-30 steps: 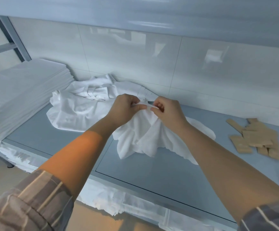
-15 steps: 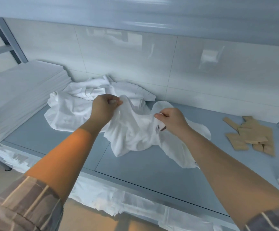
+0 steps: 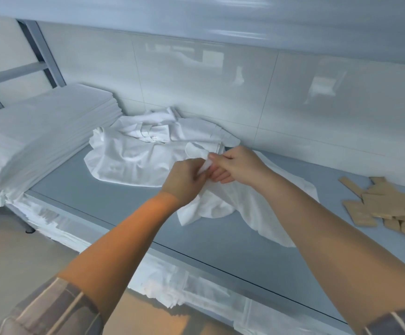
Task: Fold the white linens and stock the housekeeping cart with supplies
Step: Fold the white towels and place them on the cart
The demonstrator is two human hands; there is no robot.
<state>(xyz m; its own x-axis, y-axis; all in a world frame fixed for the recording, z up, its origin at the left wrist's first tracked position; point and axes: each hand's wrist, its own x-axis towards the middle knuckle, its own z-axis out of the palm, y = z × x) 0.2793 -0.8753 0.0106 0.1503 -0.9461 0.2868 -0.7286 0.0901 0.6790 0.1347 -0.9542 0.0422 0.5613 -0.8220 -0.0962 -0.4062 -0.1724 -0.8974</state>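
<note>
A blue-grey worktop [image 3: 114, 197] runs along a wall of glossy pale tiles [image 3: 196, 88], under a pale overhanging shelf [image 3: 196, 18]. At the left end of the worktop sits a tall stack of folded white linens [image 3: 41, 131], its edges squared and its near side overhanging the front edge. Just beside the stack, toward the wall, lies a loose heap of unfolded white linen [image 3: 148, 146], crumpled and spread flat at its near edge. In front of and right of that heap lies the white cloth [image 3: 249, 204] being worked, its lower part bunched and draped on the worktop, its upper edge lifted. Thin clear plastic wrap [image 3: 172, 281] hangs along the front of the worktop. Near the right end, well apart from the cloth, lies a loose pile of flat tan packets [image 3: 385, 209].

Both forearms reach in from below, with plaid sleeves at the elbows. The left hand [image 3: 184, 180] pinches the raised edge of the white cloth, fingers curled round it, so its grip is clamped on the fabric. The right hand [image 3: 237, 165] is touching the left, its fingers curled and its grip also clamped on the same edge, a small fold of cloth showing between the two hands.
</note>
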